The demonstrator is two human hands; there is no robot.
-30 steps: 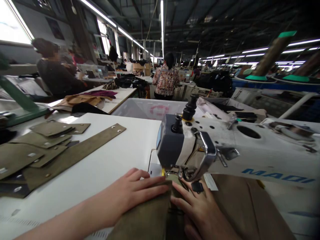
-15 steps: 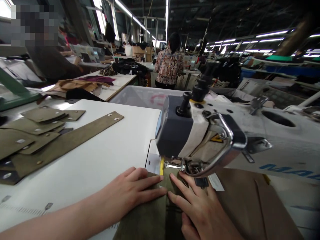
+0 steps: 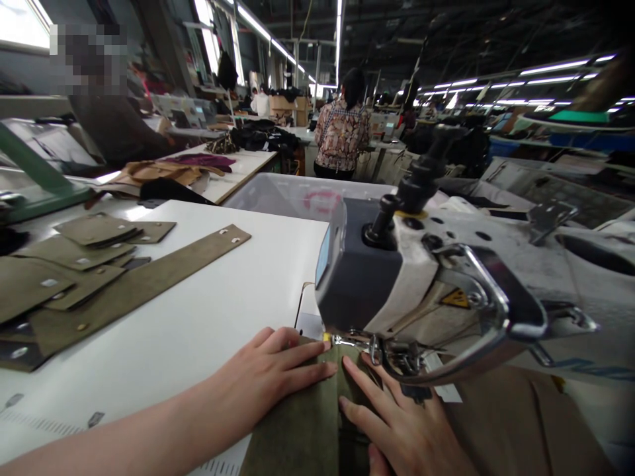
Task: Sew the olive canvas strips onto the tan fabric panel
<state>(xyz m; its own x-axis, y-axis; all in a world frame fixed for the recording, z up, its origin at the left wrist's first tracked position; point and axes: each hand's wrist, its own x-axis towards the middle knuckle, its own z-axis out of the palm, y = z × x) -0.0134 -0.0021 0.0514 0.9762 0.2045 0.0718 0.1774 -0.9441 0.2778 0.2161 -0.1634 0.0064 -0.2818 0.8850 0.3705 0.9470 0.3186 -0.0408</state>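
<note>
Olive fabric [image 3: 307, 423] lies on the white surface [image 3: 198, 330] under my flat, open-fingered left hand [image 3: 268, 377] and right hand [image 3: 401, 430], neither gripping, its long axis running away from me toward the sewing machine [image 3: 397, 284], the needle nearest my right fingers [image 3: 354, 370].

Both hands lie flat on the olive fabric [image 3: 297, 430] at the foot of the sewing machine [image 3: 446, 277] — the left hand [image 3: 270, 373] and right hand [image 3: 401, 430] side by side, fingertips just short of the presser foot [image 3: 347, 340]. On the white tabletop [image 3: 198, 317] to the left lie cut strips [image 3: 99, 277] — well apart from the hands.
</note>
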